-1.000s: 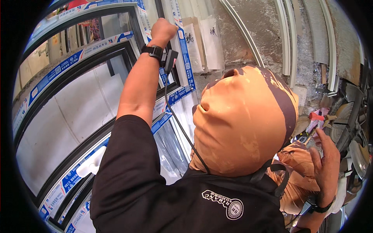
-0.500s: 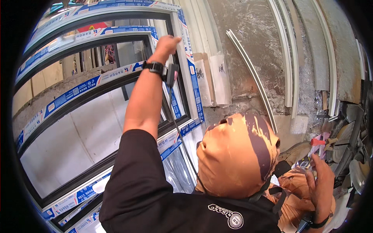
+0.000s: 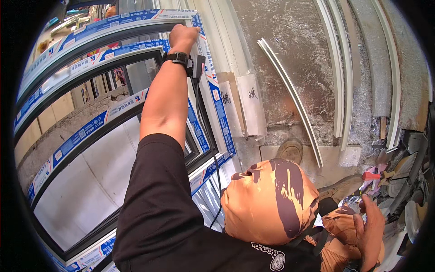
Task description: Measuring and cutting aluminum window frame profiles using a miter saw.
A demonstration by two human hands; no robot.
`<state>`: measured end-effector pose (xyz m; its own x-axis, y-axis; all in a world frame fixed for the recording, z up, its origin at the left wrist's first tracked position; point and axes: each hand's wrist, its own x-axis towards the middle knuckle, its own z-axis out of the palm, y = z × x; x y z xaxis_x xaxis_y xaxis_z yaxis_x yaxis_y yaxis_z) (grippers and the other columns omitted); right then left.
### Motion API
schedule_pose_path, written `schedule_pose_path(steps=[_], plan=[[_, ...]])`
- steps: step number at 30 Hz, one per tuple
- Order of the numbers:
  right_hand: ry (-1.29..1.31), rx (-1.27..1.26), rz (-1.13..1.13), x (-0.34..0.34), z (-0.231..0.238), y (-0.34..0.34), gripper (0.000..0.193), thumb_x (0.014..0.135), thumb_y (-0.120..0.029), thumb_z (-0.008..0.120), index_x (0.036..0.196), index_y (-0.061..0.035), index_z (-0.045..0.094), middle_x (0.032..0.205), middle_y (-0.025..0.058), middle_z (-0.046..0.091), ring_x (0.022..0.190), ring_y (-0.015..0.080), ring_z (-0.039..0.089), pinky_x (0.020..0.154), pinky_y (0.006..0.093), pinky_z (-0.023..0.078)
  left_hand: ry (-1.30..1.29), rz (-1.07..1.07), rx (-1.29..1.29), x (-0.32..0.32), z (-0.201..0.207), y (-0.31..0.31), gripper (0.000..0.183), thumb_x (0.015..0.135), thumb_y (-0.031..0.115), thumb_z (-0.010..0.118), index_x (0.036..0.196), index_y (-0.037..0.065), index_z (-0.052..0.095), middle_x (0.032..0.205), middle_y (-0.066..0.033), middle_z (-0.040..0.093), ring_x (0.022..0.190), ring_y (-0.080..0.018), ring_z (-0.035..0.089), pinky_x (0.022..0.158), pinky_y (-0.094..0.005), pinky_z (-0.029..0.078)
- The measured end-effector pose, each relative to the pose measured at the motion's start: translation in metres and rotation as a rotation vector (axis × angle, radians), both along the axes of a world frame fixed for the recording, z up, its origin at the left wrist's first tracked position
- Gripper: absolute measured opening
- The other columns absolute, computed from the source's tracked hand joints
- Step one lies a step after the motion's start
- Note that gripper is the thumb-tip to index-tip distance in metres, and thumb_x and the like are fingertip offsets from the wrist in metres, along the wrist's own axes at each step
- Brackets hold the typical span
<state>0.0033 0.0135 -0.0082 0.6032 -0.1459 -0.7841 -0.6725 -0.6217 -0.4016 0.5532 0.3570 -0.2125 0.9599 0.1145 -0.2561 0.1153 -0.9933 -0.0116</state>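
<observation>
My left arm reaches forward over stacked window frames, black inside with blue-and-white protective film outside. My left hand [image 3: 183, 38] is closed at the far right corner of the outer window frame [image 3: 214, 97]. Its fingers are curled out of sight, so what they hold, if anything, is hidden. Low on the right, beside my knee, my right hand [image 3: 371, 231] has its index finger stretched and thumb apart, nothing visibly gripped. Just beyond its fingertips lies a red-handled tool [image 3: 371, 176]. A black cable [image 3: 216, 170] runs down from a small dark device [image 3: 195, 68] at my left wrist.
Pale channel profiles [image 3: 293, 97] lie on the worn floor [image 3: 290, 27] ahead. White labelled sheets [image 3: 250, 104] rest beside the frames. My patterned orange trouser knee [image 3: 272, 204] and a boot [image 3: 289, 149] fill the middle. Dark clutter [image 3: 405, 167] is heaped at right.
My left hand has moved farther away, up along the frame's right side to its corner. The view has shifted, and a boot now shows beyond my knee. My right hand stays beside the knee.
</observation>
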Motion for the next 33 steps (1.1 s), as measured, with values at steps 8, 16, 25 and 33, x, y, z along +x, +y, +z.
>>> schedule_pose_path(steps=[8,16,25,33], plan=[[-0.028,0.031,0.015,-0.006,0.002,0.002,0.053,0.078,0.002,0.065,0.13,0.0009,0.053,0.107,0.0205,0.064,0.095,0.0369,0.061,0.085,0.0424,0.047,-0.172,-0.168,0.064,-0.002,-0.014,0.02,0.058,0.073,0.045,0.074,0.103,-0.004,0.07,0.106,-0.0268,0.069,0.107,-0.0406,0.065,0.094,-0.0411,0.051],[-0.074,-0.024,0.04,-0.014,0.007,0.003,0.054,0.079,0.001,0.064,0.132,-0.0009,0.053,0.105,0.0212,0.063,0.095,0.0375,0.062,0.086,0.0423,0.047,-0.009,-0.267,0.092,0.007,-0.006,0.028,0.057,0.082,0.053,0.067,0.099,-0.002,0.073,0.1,-0.0209,0.072,0.096,-0.0331,0.07,0.086,-0.0416,0.052],[-0.047,-0.019,0.11,-0.017,0.0,0.005,0.054,0.08,0.001,0.065,0.133,-0.0004,0.052,0.104,0.0207,0.063,0.094,0.0363,0.062,0.086,0.0403,0.048,-0.099,-0.418,0.355,0.002,-0.01,0.016,0.056,0.087,0.052,0.061,0.103,0.0,0.073,0.108,-0.0263,0.069,0.106,-0.0385,0.066,0.092,-0.0451,0.051],[-0.027,-0.051,0.11,-0.017,0.0,0.01,0.052,0.082,0.0,0.064,0.133,-0.0009,0.052,0.107,0.0206,0.064,0.097,0.0356,0.063,0.087,0.0408,0.049,-0.163,-0.283,0.211,0.009,-0.029,0.024,0.028,0.083,0.024,0.061,0.089,0.0,0.074,0.098,-0.0277,0.07,0.099,-0.0413,0.068,0.086,-0.0466,0.056]])
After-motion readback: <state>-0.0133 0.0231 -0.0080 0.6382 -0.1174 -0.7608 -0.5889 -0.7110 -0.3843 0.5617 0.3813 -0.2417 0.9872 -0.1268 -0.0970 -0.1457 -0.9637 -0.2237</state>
